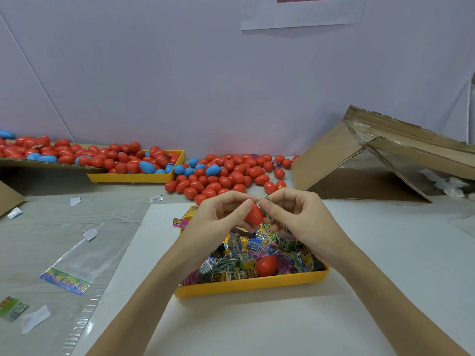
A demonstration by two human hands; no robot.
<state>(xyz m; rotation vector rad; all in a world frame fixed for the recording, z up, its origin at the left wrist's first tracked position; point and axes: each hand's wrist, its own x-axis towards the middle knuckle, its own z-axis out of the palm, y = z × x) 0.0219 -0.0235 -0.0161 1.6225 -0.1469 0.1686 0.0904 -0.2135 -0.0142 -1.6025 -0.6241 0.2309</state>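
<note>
My left hand [221, 214] grips a red plastic egg half [254, 216] above the near yellow tray [252, 286]. My right hand [295, 214] pinches a small folded printed packet [266, 201] at the egg half's open rim. Both hands meet just over the tray's far end. The tray holds several small colourful printed packets [231, 265] and one red egg piece [266, 265] lying on top near the front right. My palms hide what lies under them in the tray.
A heap of red and blue eggs [226, 176] lies behind the tray, spilling from a second yellow tray [133, 177] and cardboard at the left. A collapsed cardboard box [372, 160] stands at the right. Clear plastic bags [77, 258] and paper scraps lie left.
</note>
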